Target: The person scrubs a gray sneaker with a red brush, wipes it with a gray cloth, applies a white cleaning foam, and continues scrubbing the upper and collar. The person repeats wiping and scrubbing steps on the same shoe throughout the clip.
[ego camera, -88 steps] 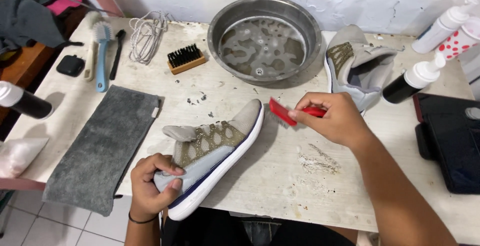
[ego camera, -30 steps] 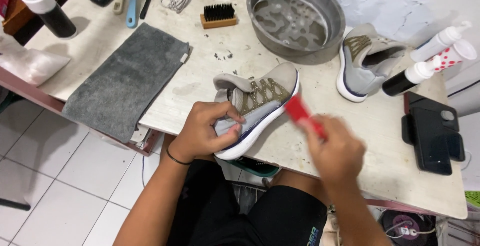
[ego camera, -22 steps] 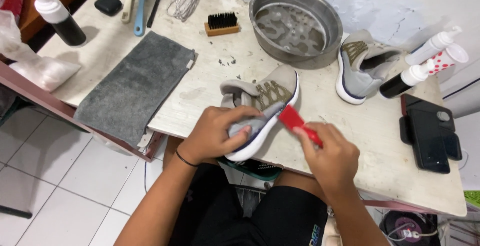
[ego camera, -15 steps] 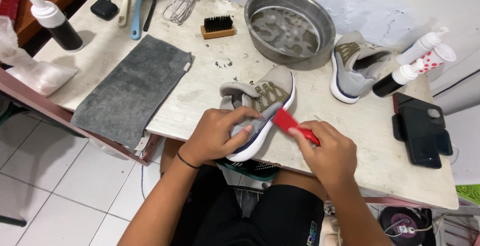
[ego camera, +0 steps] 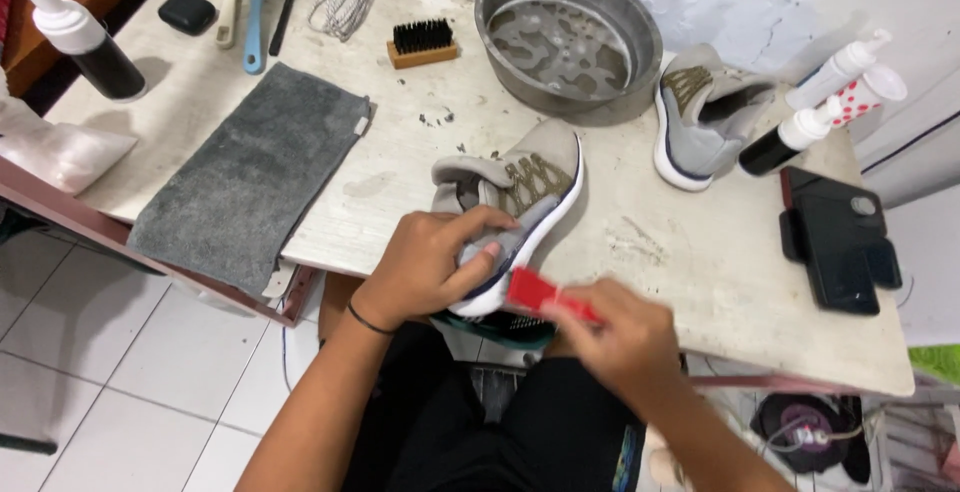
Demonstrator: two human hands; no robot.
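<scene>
While your left hand [ego camera: 430, 267] grips the heel of the grey shoe [ego camera: 515, 207] at the table's [ego camera: 690, 272] near edge, its toe points toward the metal basin [ego camera: 570, 37]. Your right hand [ego camera: 620, 337] is closed around a red brush [ego camera: 540, 294], touching the white sole.

We have a single view, from a camera on the person's head, looking steeply down over the near edge of the counter [ego camera: 700, 282]. It sits close above the hands, which fill the lower middle. Beyond that edge we see the whole counter top to the wall; on the near side, the lap and tiled floor.
</scene>
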